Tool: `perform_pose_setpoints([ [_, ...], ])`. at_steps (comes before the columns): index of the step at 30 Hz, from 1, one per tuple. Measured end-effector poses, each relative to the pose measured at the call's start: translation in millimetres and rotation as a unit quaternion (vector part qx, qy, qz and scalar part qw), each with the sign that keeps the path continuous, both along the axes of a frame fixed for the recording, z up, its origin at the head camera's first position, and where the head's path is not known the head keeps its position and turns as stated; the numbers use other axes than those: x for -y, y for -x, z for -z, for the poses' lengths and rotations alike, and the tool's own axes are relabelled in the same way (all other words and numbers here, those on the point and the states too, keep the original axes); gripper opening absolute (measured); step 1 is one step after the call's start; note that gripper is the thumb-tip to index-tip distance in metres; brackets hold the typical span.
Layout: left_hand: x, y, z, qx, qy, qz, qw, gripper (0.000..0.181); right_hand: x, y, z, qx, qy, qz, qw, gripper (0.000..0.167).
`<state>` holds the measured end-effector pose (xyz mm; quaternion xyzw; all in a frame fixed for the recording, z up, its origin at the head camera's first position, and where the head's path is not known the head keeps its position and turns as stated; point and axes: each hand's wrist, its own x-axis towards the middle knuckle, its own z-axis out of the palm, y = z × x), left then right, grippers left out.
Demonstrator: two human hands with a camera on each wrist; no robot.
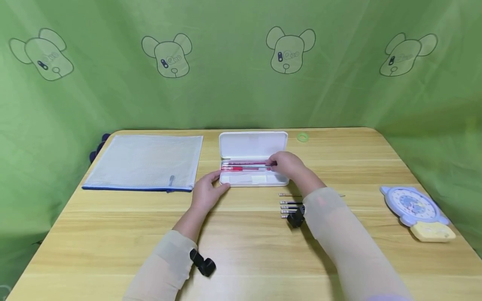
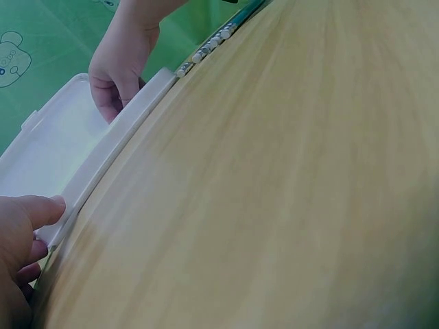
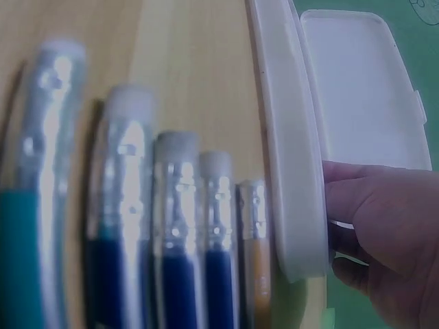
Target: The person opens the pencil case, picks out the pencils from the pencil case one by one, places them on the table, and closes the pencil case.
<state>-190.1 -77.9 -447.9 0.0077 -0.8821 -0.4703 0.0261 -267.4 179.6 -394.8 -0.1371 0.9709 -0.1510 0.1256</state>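
Observation:
A white pencil case lies with its lid raised at the back. Inside are several red and pink pens or pencils. My left hand grips the case's left end, thumb on the front rim and fingers at the side. With bent fingers, my right hand reaches into the right part of the case and pinches the end of a thin, light-coloured pencil; the case wall hides its fingertips in the right wrist view. Several eraser-tipped pencils lie in front of the case, partly under the right forearm.
A mesh zip pouch with a blue edge lies at the left. At the right is a blue toy clock with a yellow base. A green ring lies behind the case. Green curtain surrounds the table.

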Motion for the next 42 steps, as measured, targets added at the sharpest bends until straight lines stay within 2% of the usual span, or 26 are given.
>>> perform_pose_setpoints([
  [4,-0.3,0.0,-0.4,0.0,0.003,0.0,1.0,0.055,0.1,-1.2,1.0,0.001,0.001,0.005,1.0,0.026],
  [11,-1.4,-0.7,-1.9,0.0,0.005,0.002,1.0,0.054,-4.6,-3.3,3.5,-0.034,0.02,-0.007,0.9992,0.025],
  [17,-1.7,-0.5,-0.6,-0.001,0.004,0.001,1.0,0.054,-9.5,-7.1,-3.7,-0.033,0.052,0.0,0.9981,0.026],
  [26,-0.7,-0.8,-1.8,-0.001,0.004,0.002,1.0,0.055,-26.1,-16.1,-15.1,-0.05,0.068,-0.003,0.9964,0.025],
  [35,0.1,-0.8,-1.9,-0.004,0.003,0.002,1.0,0.054,-61.4,-42.8,-28.9,-0.054,0.117,0.012,0.9916,0.025],
  [42,-0.5,-0.2,-0.9,-0.001,0.004,0.002,1.0,0.054,-95.8,-69.6,-30.5,-0.058,0.112,0.015,0.9919,0.023],
])
